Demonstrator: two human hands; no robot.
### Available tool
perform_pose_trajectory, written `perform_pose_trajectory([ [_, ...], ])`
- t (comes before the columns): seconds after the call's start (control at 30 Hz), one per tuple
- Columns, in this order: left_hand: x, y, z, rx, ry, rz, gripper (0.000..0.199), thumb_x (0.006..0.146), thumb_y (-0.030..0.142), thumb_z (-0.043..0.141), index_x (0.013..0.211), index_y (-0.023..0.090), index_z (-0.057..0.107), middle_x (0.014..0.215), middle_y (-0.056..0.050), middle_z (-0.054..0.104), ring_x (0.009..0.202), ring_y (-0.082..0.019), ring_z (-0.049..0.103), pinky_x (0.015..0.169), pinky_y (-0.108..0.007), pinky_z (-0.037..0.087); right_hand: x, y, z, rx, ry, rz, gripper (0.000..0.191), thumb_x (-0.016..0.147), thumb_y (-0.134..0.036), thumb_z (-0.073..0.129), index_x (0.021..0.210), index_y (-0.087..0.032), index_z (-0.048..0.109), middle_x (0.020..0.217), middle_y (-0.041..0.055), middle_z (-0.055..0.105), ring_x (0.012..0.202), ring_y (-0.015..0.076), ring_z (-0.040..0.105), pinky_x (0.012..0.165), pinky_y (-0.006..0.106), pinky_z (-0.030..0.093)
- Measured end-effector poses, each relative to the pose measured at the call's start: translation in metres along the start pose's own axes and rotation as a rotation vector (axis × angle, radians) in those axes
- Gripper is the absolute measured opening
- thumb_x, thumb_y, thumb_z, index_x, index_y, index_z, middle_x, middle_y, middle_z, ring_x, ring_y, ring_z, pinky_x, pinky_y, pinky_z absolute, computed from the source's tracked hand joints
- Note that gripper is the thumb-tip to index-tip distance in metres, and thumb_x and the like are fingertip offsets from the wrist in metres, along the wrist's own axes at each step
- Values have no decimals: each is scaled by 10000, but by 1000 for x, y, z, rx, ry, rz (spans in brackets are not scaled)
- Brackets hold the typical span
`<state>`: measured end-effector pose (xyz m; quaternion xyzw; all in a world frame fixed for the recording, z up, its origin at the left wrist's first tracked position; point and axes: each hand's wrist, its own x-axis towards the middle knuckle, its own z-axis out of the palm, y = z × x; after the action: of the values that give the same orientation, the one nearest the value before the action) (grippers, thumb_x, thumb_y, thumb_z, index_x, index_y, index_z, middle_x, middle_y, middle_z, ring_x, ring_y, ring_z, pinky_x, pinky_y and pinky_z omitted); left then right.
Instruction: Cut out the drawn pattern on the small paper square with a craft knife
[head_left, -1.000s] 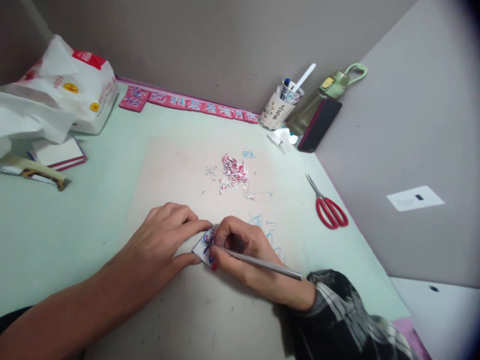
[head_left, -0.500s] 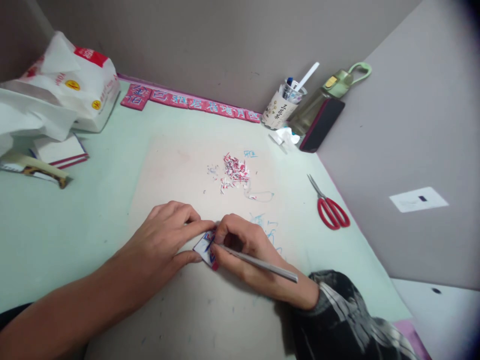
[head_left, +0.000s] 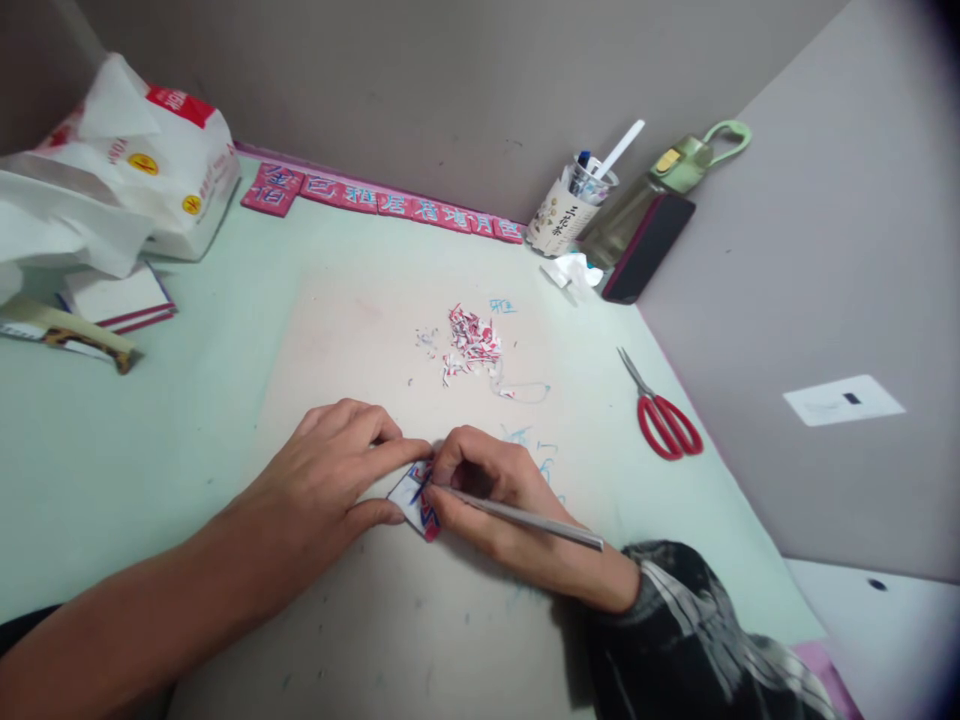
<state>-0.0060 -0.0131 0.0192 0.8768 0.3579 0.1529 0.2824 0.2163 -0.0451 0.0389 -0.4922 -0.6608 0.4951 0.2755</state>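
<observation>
My left hand [head_left: 341, 468] pins a small white-and-red carving block [head_left: 406, 493] to the work surface between thumb and index finger. Blue lines mark the block's white face, and red shows where the top layer is cut away on its right side. In a pen-like pinch, my right hand [head_left: 491, 490] grips a slim silver carving knife [head_left: 551, 523]. The knife's shaft slants down to the right, while its working tip is hidden at my fingers over the block. A pile of red and white shavings [head_left: 472, 335] lies beyond my hands.
Red-handled scissors [head_left: 670, 428] rest at the right. Behind them are a phone [head_left: 649, 250], a green bottle [head_left: 682, 165], a pen cup [head_left: 559, 220] and crumpled tissue [head_left: 574, 272]. Red character tiles [head_left: 360, 197] line the wall. A tissue pack [head_left: 187, 165] and a box cutter [head_left: 82, 340] sit left.
The rear end of the carving knife has risen slightly and shifted right. My right fingers have moved a little over the block, and slightly more of its red edge shows.
</observation>
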Motion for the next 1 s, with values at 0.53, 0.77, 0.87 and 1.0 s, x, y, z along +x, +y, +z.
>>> perform_pose_trajectory([
  [0.53, 1, 0, 0, 20, 13, 8, 177, 933, 294, 698, 1108, 292, 669, 1010, -7, 597, 998, -252, 521, 904, -377, 362, 3, -21, -14, -166, -123, -37, 129, 862, -96, 641, 837, -204, 576, 805, -22, 589, 723, 124, 505, 658, 250, 402],
  [0.77, 1, 0, 1, 14, 15, 10, 138, 958, 344, 667, 1086, 294, 663, 1008, -5, 593, 991, -246, 518, 903, -374, 365, 4, -25, -17, -170, -136, -18, 142, 862, -79, 654, 819, -200, 594, 801, -26, 589, 693, 113, 497, 663, 250, 405],
  [0.87, 1, -1, 1, 17, 17, 2, 148, 950, 363, 680, 1081, 294, 670, 1005, -4, 596, 991, -246, 520, 899, -378, 368, 4, -26, -18, -177, -149, -19, 134, 859, -80, 655, 823, -200, 605, 815, -19, 599, 694, 116, 502, 652, 251, 407],
  [1.0, 1, -1, 2, 23, 25, 1, 158, 961, 371, 660, 1102, 304, 678, 1012, -9, 606, 995, -247, 527, 899, -383, 380, 4, -27, -20, -180, -161, -10, 139, 858, -77, 651, 816, -198, 598, 815, -21, 599, 689, 111, 501, 647, 247, 405],
])
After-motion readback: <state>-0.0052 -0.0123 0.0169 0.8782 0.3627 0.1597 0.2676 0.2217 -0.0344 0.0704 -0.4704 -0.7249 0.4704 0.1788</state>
